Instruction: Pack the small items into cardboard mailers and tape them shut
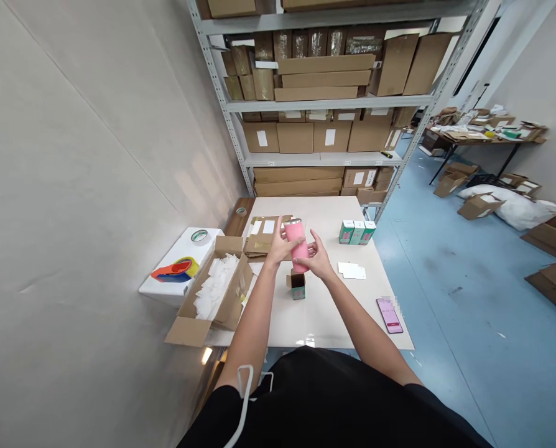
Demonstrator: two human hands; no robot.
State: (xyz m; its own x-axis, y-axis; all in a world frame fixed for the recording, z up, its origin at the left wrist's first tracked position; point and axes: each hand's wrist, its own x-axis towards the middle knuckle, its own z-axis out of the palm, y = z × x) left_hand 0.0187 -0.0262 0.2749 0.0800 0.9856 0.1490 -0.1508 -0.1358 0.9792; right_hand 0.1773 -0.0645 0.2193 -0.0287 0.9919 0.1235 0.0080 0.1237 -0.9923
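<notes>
Left hand (279, 247) and right hand (319, 258) clasp the tumbler (300, 251) (pink, silver-rimmed) between them.

Between the forearms (254, 323) at lower centre, the white table (324, 320) leaves room from its front edge up to a small open-topped green box (298, 292), which stands upright just below the pink tumbler (298, 250) in the frame. Another free strip runs along the far edge, in front of the metal shelving (319, 159) that bars the upper centre. Right of the right hand (321, 260) there is a gap before three green-and-white boxes (357, 233) in a row; white cards (351, 271) and a smartphone (389, 315) lie flat below them in the frame. Left of the left hand (278, 249), flattened cardboard (258, 246) and a paper-filled carton (234, 302) with raised walls crowd the way.
</notes>
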